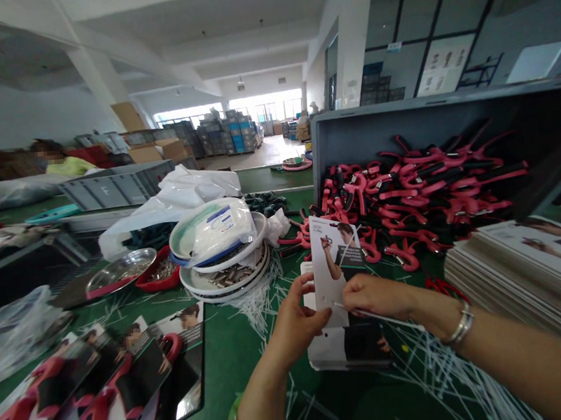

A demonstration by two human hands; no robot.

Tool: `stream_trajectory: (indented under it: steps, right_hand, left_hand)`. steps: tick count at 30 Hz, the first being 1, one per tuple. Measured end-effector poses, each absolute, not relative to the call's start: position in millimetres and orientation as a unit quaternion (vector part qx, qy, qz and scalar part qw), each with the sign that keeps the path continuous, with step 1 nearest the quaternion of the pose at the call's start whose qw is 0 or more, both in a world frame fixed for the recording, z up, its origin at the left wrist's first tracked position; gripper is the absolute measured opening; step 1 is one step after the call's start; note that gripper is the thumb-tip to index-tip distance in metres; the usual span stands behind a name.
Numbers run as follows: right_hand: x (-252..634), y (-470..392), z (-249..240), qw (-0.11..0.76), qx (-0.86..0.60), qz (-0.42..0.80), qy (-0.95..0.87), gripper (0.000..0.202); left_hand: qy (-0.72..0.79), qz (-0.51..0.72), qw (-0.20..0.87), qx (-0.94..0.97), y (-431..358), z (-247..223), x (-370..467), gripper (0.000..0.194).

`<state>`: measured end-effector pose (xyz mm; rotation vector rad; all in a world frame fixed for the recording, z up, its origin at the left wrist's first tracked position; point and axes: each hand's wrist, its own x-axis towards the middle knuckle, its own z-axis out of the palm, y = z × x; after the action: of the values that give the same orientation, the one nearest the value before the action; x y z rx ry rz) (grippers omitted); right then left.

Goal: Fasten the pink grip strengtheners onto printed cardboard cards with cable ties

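Observation:
My left hand [293, 316] grips a printed backing card [324, 268] by its lower left edge, thumb across the front. The card stands tilted up above a small pile of similar cards [328, 352] on the green table. At the card's lower part, my right hand [377, 294] is closed in a pinch on a thin white cable tie [391, 320], whose tip is at a small hole in the card. The tie's length trails below my right wrist. Behind the card lie red and black spring clamps [357, 191], several spilling from a grey crate [319, 149].
A tall stack of cards [480, 278] stands at the right. Loose cable ties [447, 358] litter the table. At left are carded clamps [129, 383], a metal bowl [120, 274], a red tray [159, 274] and stacked white basins [228, 282]. Another person [68, 163] is at far left.

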<state>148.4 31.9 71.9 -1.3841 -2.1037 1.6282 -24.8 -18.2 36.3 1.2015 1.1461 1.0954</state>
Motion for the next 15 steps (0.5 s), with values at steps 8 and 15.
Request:
stream_trajectory:
  steps: [8, 15]
  right_hand:
    - [154, 40, 56, 0.100, -0.424, 0.530, -0.728, 0.028]
    - [161, 57, 54, 0.027, -0.396, 0.461, -0.794, 0.029]
  left_hand:
    - [0.379, 0.460, 0.759, 0.264, -9, 18, -20, 0.048]
    - [0.473, 0.506, 0.679, 0.246, -3, 8, 4, 0.032]
